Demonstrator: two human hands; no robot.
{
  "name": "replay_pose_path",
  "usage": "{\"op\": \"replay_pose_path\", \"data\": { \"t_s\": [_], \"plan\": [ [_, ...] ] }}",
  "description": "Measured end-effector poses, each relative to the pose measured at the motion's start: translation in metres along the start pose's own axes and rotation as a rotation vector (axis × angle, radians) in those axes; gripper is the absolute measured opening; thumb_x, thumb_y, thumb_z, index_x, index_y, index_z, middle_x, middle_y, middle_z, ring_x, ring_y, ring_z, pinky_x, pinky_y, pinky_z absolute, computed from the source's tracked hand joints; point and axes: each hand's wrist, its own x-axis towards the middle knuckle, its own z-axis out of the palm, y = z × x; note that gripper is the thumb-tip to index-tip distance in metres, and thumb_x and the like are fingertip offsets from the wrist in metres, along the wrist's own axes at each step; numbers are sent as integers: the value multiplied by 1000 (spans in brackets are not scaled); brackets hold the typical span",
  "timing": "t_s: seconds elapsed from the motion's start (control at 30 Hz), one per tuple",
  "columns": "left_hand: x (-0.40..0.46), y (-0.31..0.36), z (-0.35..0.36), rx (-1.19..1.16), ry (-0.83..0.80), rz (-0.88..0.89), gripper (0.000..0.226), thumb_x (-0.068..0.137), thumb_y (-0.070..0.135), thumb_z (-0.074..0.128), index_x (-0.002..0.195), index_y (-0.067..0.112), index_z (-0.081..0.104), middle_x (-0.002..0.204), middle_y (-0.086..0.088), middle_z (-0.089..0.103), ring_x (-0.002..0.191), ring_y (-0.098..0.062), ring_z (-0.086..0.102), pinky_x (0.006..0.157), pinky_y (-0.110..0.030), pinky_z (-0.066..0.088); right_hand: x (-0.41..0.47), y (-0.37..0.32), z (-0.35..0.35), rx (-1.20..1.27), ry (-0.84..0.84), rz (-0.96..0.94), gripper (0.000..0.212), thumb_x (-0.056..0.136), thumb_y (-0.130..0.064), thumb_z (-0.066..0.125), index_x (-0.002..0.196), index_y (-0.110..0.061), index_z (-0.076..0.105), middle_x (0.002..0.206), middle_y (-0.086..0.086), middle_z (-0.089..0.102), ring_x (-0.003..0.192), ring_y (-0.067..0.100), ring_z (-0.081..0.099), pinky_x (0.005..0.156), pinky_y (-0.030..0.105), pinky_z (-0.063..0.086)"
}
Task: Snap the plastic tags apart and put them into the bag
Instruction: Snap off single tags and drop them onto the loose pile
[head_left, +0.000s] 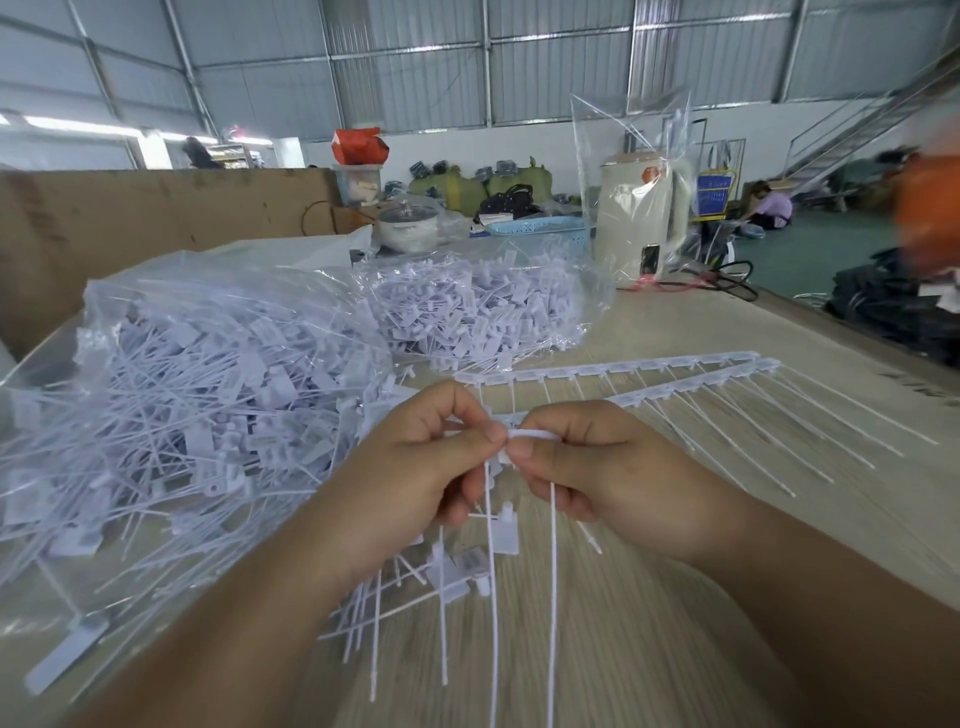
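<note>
left hand: pinched shut on the near end of the tag strip, thumb and forefinger meeting at the joint; a few loose tags hung from the same grip.
right hand: pinched narrow on the next tag in the strip, fingertips touching the left hand's.
strip axis: ran from the hands away to the far right across the table; thin tails trailed toward the person and to the right.
second strip: lay just beyond, roughly parallel, untouched.
bag: clear, open, heaped with separated tags, to the left of the hands; left hand nearer.
loose tags: small pile on the table under the hands, outside the bag.
step, my read: snapping one tag off; drop would go left.
far bag: second full one behind.
</note>
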Motion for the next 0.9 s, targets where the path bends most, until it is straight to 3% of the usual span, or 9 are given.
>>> {"op": "replay_pose_path", "data": {
  "t_s": [0.13, 0.23, 0.4, 0.5, 0.63, 0.7, 0.8, 0.9],
  "plan": [
    [2, -3, 6, -20, 131, 46, 22, 92, 24, 60, 71, 28, 58, 49, 3, 54, 40, -12, 48, 40, -18, 37, 2, 2, 7, 11, 110, -56, 40, 96, -20, 56, 57, -28, 60, 54, -12, 49, 50, 1, 44, 51, 13, 35],
    [2, -2, 12, -73, 196, 71, 31, 93, 21, 60, 65, 33, 59, 48, 2, 55, 39, -11, 49, 39, -18, 38, 3, 3, 13, 25, 190, -97, 34, 92, -25, 56, 58, -26, 57, 55, -6, 45, 51, 6, 41, 50, 17, 34],
    [2, 1, 21, -270, 263, 76, 20, 95, 14, 56, 76, 14, 52, 52, -2, 58, 40, -12, 51, 35, -20, 35, 4, 2, 22, 138, 214, -176, 34, 93, -19, 50, 61, -22, 63, 51, -7, 55, 49, 4, 45, 54, 16, 38],
    [2, -1, 24, -287, 277, 72, 18, 95, 15, 57, 78, 13, 53, 53, -2, 58, 41, -11, 50, 35, -20, 35, 4, 0, 23, 145, 207, -186, 39, 95, -14, 49, 60, -25, 62, 48, -11, 54, 45, -1, 45, 49, 8, 35],
    [6, -2, 10, -367, 382, 49, 39, 95, 14, 57, 60, 29, 64, 53, 1, 57, 41, -9, 48, 35, -19, 35, 4, 1, 15, 150, 331, -111, 36, 94, -25, 54, 59, -15, 51, 48, -10, 44, 43, 4, 37, 46, 14, 32],
    [9, -1, -10, -459, 471, 22, 45, 95, 12, 58, 54, 29, 64, 52, 2, 55, 41, -9, 46, 35, -19, 34, 4, 1, 4, 170, 390, -65, 39, 96, -24, 56, 60, -9, 49, 47, -5, 41, 42, 9, 33, 44, 17, 29],
    [11, -5, -28, -366, 487, -2, 38, 91, 12, 63, 56, 27, 63, 50, 2, 53, 40, -11, 42, 36, -19, 32, 3, 0, -5, 211, 425, -12, 41, 96, -20, 54, 56, -14, 52, 48, 0, 41, 42, 14, 31, 42, 22, 27],
    [9, -8, -18, -155, 366, 32, 29, 89, 15, 65, 66, 31, 68, 51, 3, 55, 40, -10, 43, 37, -18, 35, 2, 1, 0, 183, 360, 9, 37, 94, -24, 59, 59, -14, 55, 51, 1, 45, 43, 14, 34, 42, 22, 29]
  ]
}}
